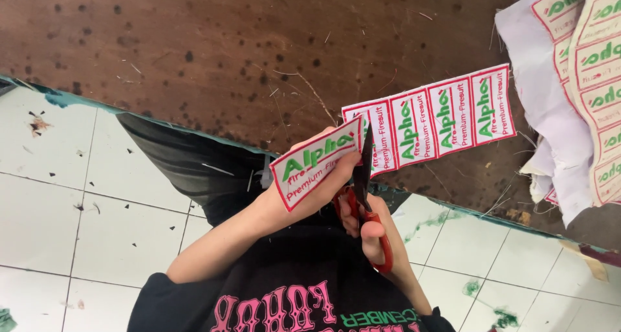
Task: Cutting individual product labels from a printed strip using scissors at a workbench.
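My left hand [304,196] pinches the end label [315,167]; my right hand [372,228] grips red scissors [363,177], blades parted. I judge the cut could wander into the strip [433,118] if the label sags.

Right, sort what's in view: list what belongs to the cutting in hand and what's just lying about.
In use:
- left hand, gripping the end label
- right hand, holding the red-handled scissors
- strip of labels, at the blades

Lying about:
- pile of cloth and label sheets, on the right
- loose threads on the brown table
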